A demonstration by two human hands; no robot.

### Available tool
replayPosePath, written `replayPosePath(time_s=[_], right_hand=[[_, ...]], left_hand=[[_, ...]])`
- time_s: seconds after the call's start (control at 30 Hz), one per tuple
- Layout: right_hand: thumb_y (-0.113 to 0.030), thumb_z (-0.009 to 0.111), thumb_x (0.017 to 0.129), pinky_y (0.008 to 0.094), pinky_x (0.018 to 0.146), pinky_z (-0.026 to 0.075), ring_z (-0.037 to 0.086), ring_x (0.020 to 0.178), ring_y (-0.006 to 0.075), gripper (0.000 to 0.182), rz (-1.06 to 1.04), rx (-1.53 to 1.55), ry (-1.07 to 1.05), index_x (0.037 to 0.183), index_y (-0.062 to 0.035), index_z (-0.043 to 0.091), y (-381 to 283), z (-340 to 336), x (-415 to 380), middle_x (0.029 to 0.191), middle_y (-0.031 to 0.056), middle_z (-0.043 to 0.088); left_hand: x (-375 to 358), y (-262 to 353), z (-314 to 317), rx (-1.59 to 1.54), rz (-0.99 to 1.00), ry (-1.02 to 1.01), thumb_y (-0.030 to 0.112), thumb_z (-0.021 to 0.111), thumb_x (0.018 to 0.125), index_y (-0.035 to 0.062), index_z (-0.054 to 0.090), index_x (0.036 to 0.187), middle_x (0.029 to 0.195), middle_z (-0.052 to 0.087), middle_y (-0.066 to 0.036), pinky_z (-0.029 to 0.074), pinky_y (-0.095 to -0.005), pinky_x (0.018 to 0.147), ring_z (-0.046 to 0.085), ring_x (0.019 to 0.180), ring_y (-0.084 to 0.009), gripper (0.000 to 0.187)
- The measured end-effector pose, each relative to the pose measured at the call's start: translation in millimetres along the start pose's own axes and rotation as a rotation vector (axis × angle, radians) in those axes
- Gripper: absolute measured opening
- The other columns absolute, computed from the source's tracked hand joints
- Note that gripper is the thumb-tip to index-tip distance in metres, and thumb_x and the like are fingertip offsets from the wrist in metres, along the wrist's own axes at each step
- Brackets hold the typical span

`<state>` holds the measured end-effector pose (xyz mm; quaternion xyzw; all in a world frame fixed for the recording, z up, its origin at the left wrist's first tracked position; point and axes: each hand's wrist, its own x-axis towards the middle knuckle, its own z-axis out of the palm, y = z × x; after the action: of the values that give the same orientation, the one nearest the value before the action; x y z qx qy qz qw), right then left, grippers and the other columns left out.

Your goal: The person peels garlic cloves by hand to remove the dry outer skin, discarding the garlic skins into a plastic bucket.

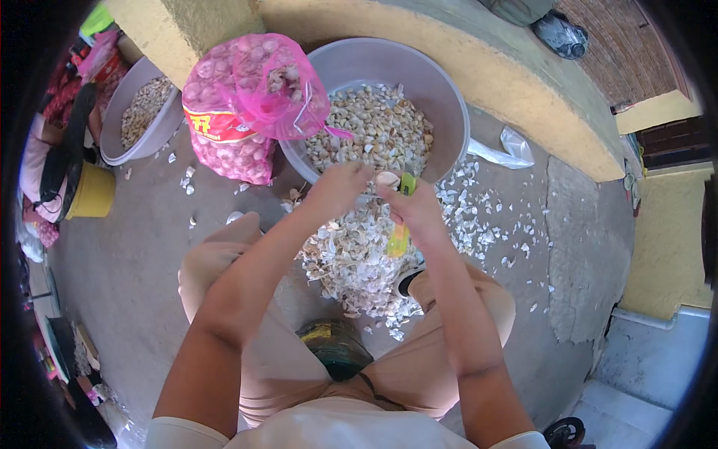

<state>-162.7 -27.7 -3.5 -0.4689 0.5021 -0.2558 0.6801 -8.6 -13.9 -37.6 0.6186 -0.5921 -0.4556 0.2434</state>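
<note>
2 hands up in the middle, working close together over the near rim of a big basin [443, 82] full of garlic cloves [374, 123]. Right hand [420, 212] has its fingers wrapped round a yellow-green cutter [399, 243], thumb up by a pale garlic piece [387, 179] that's btwn the 2 hands. Left hand [340, 188] has its fingers bunched just beside that piece; can't tell if they're pinching it, too small tbh. Directly below the fingers there's a pile of peels [355, 258] on the floor [142, 277], w/ more scattered off to the right. Pink mesh bag [224, 82] of garlic bulbs is left of the fingers, overlapping the basin rim. Further left: 1 smaller basin [114, 146] w/ cloves + 1 yellow bucket [93, 191].
</note>
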Motion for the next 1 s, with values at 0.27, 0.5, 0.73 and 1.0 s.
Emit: replayPosePath(time_s=[0.27,0.5,0.73,1.0], right_hand=[[-0.013,0.066,0.065,0.0277,0.061,0.043,0.054,0.068,0.0159,0.038,-0.261,-0.396,0.162,0.095,0.0012,0.048,14,2,6,0.077,0.0100,0.057],[-0.014,0.064,0.066,0.0284,0.064,0.044,0.055,0.070,0.0160,0.039,-0.263,-0.401,0.118,0.097,0.0010,0.046,15,5,6,0.078,0.0108,0.057],[-0.007,0.052,0.080,0.0206,0.043,0.034,0.045,0.050,0.0084,0.025,-0.099,0.198,-0.088,0.104,-0.0039,0.043,9,10,-2,0.068,0.0059,0.052],[-0.007,0.050,0.081,0.0205,0.038,0.027,0.033,0.040,0.0071,0.024,-0.034,0.414,-0.053,0.103,-0.0060,0.042,-6,9,-7,0.060,0.0054,0.047]], left_hand=[[-12,19,0,-0.308,0.031,-0.095,0.034,0.049,0.085,-0.0001,0.054,0.092,0.059,0.050,-0.002,0.038,-0.0203,0.044,0.049,0.054,-0.0075,0.035],[-6,6,1,-0.184,0.129,0.034,0.039,0.049,0.083,-0.0029,0.054,0.082,0.068,0.057,-0.013,0.043,-0.0310,0.058,0.055,0.061,-0.0188,0.042],[-8,9,2,-0.426,0.210,0.008,0.039,0.038,0.089,0.0017,0.054,0.093,0.064,0.053,-0.004,0.036,-0.0233,0.049,0.044,0.053,-0.0082,0.041],[-2,10,4,-0.816,-0.090,-0.024,0.044,0.038,0.088,0.0054,0.050,0.077,0.056,0.042,0.001,0.035,-0.0232,0.041,0.040,0.046,-0.0084,0.042]])
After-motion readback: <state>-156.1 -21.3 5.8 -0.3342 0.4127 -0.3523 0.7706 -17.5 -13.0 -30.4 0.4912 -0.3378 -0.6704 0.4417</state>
